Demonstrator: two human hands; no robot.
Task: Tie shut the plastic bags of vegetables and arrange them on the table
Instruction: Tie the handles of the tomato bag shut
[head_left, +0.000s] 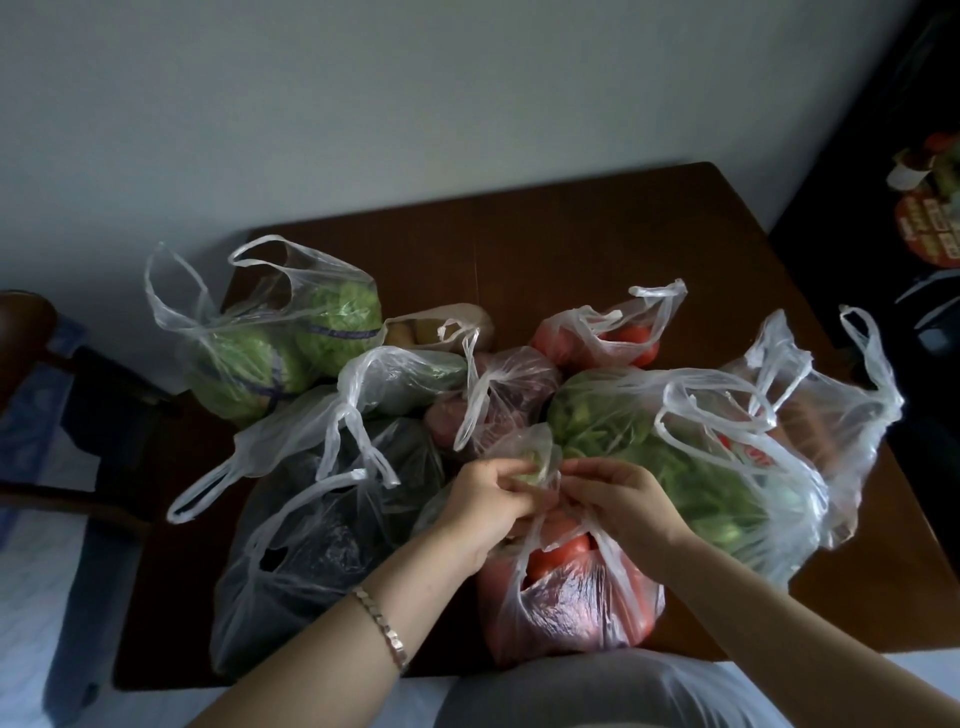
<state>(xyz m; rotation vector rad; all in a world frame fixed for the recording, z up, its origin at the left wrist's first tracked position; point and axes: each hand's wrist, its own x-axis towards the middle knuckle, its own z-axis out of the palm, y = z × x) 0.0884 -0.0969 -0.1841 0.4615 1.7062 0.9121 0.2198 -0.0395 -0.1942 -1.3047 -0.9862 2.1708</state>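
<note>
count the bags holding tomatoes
2. Near bag at the table front edge, below left hand and right hand; back bag centre rear. Reddish middle bag unclear; more may be hidden.

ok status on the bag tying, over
Grips: left hand and right hand pinching the handles of the tomato bag. Mouth open, no knot yet. Crowding it: dark bag, greens bag; hands unblocked.

Roughly nine plastic bags, two hands, one table.
</note>
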